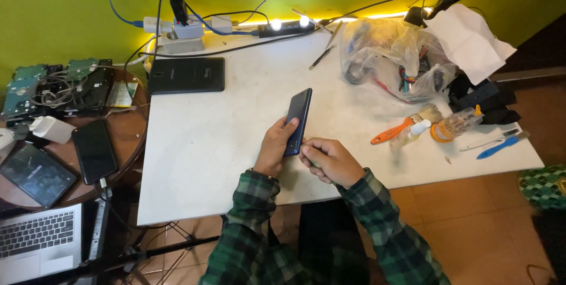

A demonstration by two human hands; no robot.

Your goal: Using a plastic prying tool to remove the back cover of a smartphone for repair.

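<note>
Head view, looking down on a white table [224, 143]. Left hand [275, 146] grips a dark blue smartphone [298, 121], fingers wrapped round its left edge; the phone stands tilted on its long side, near the table's middle and front edge. Right hand [330, 160] sits just beside the phone's lower end, fingers curled closed around something small that is too hidden to identify. Both sleeves are green plaid. A black tablet [187, 75] lies at the far left of the table. An orange-handled brush [407, 123], a clear plastic bag [392, 58] of parts and a blue tool [498, 146] lie to the right.
</note>
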